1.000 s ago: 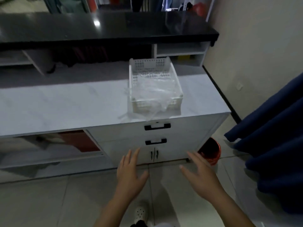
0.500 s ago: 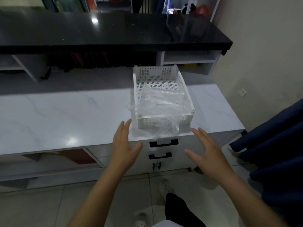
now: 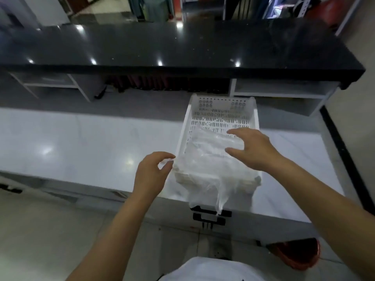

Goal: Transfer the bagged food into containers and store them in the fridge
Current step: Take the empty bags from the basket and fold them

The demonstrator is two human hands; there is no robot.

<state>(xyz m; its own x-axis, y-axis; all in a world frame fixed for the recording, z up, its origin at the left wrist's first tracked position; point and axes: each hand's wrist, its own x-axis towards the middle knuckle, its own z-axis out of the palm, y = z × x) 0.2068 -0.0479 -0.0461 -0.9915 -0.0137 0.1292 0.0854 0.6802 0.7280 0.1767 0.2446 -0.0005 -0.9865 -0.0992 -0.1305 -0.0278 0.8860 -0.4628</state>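
Head view only. White slotted basket (image 3: 221, 110) sits on the pale desk (image 3: 81, 142), right of centre, its near edge close to the desk's front lip. Clear plastic bags (image 3: 209, 157) fill the near half of the basket; the far half shows bare slotted floor. One bag tail (image 3: 218, 197) drapes over the basket's near wall and hangs down past the desk edge, in front of the black drawer handles (image 3: 211, 214). What is inside the bags is not readable: the film is clear and crumpled, and no food shape stands out. Left hand (image 3: 151, 175) at the basket's near left corner, thumb and forefinger closed together on a wisp of film, a pinch grip. Right hand (image 3: 251, 149) over the bags inside the basket, fingers spread and apart, holding nothing; whether the fingertips touch the film I cannot tell. Handling judgement: the bags look light, limp and slick, with no stiffness, so they will sag and slide unless gathered. The loose neck or tail is the best place to pinch, with a flat hand under any bulk. The basket looks rigid and light, best taken by its two side walls. Red bin (image 3: 300, 254) on the floor, near right. No lidded containers or fridge in view.
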